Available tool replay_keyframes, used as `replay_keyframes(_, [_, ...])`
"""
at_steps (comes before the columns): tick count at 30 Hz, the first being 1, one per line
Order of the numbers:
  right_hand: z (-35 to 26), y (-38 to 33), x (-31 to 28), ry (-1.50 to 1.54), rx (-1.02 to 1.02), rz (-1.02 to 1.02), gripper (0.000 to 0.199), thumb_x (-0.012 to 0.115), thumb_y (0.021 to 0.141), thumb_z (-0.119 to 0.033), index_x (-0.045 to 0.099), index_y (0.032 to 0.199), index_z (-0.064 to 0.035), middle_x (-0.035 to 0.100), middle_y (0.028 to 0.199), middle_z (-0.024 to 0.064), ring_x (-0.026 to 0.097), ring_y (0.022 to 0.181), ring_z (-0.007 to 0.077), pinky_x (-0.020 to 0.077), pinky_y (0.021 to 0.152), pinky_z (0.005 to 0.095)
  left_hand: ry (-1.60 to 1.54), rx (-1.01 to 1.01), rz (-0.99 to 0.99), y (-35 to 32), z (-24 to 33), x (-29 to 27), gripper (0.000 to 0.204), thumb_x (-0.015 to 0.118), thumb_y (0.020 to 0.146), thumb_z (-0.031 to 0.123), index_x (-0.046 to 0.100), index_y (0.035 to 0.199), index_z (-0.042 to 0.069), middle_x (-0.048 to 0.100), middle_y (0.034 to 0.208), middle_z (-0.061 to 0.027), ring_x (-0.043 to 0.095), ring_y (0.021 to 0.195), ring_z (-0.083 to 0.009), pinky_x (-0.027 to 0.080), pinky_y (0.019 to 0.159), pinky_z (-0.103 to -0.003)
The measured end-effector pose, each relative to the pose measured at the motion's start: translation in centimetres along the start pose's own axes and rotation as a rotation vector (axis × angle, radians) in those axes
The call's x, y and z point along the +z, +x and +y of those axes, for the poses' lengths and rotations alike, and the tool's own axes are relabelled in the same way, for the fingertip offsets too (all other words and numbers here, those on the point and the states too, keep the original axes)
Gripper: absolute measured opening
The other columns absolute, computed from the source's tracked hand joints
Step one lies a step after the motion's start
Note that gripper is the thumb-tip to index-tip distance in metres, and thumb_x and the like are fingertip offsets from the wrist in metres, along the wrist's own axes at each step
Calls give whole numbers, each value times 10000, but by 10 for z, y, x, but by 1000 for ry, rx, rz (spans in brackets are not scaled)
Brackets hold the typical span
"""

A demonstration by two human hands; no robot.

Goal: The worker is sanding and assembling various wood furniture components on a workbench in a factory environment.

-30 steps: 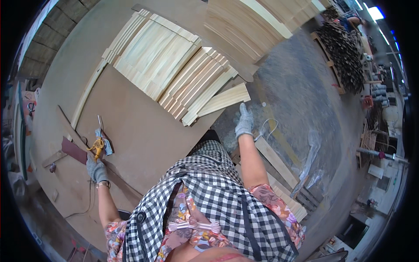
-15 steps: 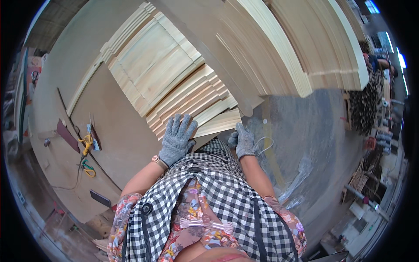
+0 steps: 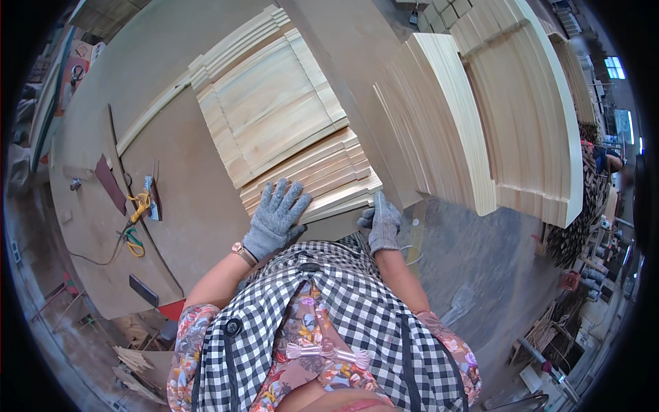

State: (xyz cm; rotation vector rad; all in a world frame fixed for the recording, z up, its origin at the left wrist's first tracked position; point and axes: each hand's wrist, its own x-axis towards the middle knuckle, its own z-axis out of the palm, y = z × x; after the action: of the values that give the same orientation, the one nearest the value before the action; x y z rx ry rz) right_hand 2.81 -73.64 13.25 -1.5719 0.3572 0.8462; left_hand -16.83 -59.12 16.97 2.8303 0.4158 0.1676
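My left hand [image 3: 276, 216], gloved in grey, lies flat with fingers spread wide on the near end of the stack [image 3: 312, 180] of pale wooden panels, holding nothing. My right hand [image 3: 383, 221], also gloved, rests at the stack's near right corner, fingers curled against its edge; I cannot tell whether it grips a panel. The stack sits on the brown surface [image 3: 185, 199], and a framed panel [image 3: 271, 103] lies on top of it, beyond my left hand. Right of the stack stand tall curved boards [image 3: 480, 123]. Well left of the stack lies a yellow tool [image 3: 139, 204] beside a dark strip [image 3: 110, 182].
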Motion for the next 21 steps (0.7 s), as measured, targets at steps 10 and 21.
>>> replay_keyframes(10, [2,21,7,-40,-142,-53,331,529,895,-340,517,873,-11,580,610,109,548,434,167,470,395,263,17,4,-25,10,-19,8,759,537,731,595,438,1271,71,386,1327,-188,326,1243,-408,216,1027,-547])
replay_keyframes(21, [38,44,-17,-405,-733,293,326,472,929,-316,517,1003,-2,595,820,105,589,751,186,489,702,281,-244,-500,467,-61,-33,48,689,512,846,452,347,1325,-16,271,1410,-220,196,1332,-370,143,1092,-431])
